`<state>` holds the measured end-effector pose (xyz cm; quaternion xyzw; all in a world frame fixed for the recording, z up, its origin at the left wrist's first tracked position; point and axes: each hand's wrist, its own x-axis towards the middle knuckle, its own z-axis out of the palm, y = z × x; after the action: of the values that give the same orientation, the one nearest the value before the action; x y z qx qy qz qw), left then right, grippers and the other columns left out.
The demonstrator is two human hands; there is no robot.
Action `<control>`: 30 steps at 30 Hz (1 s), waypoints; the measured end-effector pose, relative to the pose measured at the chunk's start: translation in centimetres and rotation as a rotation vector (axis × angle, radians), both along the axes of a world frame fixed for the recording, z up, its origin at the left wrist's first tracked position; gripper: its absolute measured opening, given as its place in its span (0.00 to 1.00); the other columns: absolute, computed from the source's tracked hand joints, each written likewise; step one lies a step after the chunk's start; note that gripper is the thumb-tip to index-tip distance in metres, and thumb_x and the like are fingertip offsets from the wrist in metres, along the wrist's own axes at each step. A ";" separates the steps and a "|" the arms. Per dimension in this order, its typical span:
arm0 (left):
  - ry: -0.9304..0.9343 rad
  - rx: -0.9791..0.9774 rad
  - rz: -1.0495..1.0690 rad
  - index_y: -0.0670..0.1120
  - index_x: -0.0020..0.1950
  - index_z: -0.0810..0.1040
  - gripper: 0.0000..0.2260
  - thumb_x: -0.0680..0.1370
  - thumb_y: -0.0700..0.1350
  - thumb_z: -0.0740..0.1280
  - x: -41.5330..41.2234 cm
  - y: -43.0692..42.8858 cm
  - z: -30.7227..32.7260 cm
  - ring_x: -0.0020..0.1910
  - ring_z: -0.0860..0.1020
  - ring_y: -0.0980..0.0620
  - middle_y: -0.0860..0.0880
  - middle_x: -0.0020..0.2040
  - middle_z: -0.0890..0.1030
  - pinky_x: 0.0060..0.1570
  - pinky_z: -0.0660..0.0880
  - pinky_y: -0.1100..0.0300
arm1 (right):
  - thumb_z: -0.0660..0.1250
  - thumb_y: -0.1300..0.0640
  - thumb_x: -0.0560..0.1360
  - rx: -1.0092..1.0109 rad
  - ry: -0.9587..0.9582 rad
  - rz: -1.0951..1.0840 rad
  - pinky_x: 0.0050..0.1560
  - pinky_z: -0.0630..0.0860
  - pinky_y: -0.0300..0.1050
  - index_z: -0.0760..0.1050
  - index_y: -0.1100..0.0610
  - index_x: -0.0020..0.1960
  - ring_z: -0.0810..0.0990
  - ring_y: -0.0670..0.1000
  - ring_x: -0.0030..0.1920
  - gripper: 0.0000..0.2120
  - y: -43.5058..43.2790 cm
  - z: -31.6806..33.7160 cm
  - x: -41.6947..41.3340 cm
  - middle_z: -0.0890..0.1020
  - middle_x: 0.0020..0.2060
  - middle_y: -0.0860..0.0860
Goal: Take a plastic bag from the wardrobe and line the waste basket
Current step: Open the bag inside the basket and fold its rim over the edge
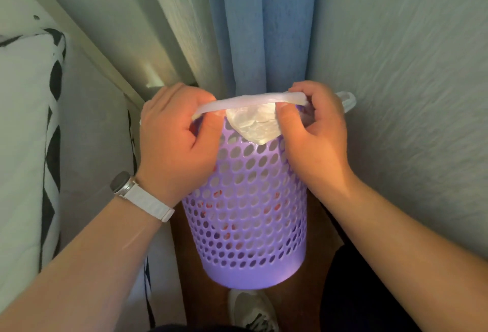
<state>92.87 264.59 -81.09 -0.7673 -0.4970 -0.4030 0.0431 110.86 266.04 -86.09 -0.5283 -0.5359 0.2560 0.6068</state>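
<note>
A purple perforated waste basket stands on the dark floor in front of me. A thin white plastic bag is stretched across its top rim, with a flap hanging over the near side and a handle loop sticking out at the right. My left hand grips the bag's edge at the basket's left rim. At the right rim, my right hand pinches the bag's edge. White bag material shows through the basket's holes.
A bed with a white and black patterned cover lies close on the left. Blue curtain and pale curtains hang behind the basket. A pale wall is at right. A grey shoe rests by the basket's base.
</note>
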 end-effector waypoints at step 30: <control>0.297 -0.123 0.052 0.44 0.47 0.80 0.11 0.78 0.47 0.59 -0.4 -0.2 -0.7 0.36 0.76 0.48 0.47 0.38 0.80 0.35 0.68 0.57 | 0.62 0.42 0.75 -0.004 -0.281 0.122 0.68 0.68 0.56 0.79 0.58 0.61 0.75 0.50 0.64 0.23 0.1 -1.9 0.1 0.79 0.61 0.52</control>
<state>92.49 264.35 -81.82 -0.8065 -0.5285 -0.2528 0.0794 110.96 266.12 -88.00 -0.5267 -0.6462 0.2170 0.5078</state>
